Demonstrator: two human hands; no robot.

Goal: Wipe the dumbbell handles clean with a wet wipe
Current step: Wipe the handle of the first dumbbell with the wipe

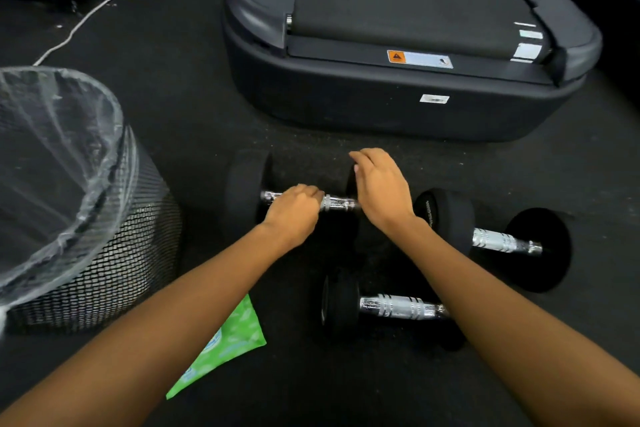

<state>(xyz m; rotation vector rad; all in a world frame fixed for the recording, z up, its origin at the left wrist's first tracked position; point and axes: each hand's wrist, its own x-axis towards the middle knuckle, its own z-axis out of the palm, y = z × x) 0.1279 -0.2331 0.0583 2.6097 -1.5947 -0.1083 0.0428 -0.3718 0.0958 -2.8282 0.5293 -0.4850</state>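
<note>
- Dumbbell handle (341, 203), chrome, belonged to the far dumbbell (246, 191), which lay on the dark floor (194, 114) near the end of the treadmill (398, 107).
- Your left hand (294, 210) was curled around this handle; if a wipe was under the fingers, I cannot tell.
- Your right hand (381, 191) rested on the right weight of the same dumbbell, fingers almost straight, gripping nothing.
- Second dumbbell (446, 215) and third dumbbell (341, 305) lay nearer to you, on the right side.
- Green wipes pack (239, 333) lay partly under your left forearm, beside the mesh bin (114, 270).
</note>
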